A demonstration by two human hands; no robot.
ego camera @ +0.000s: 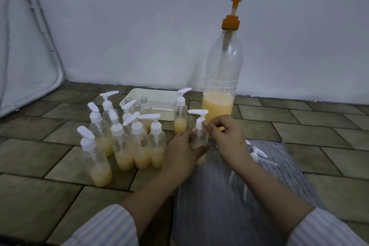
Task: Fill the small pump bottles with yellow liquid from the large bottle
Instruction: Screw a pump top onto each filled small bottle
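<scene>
Capping step: your left hand (180, 153) grips the bottle (200, 138); your right hand (225, 136) pinches its pump cap (199, 123). Next, tighten, then set it left among the filled bottles (127, 146).

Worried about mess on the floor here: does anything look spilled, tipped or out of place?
No spill shows. All bottles stand upright. Only oddity: loose pump tops lie on the grey mat, off their bottles, while capless bottles wait in the white tray.
</scene>
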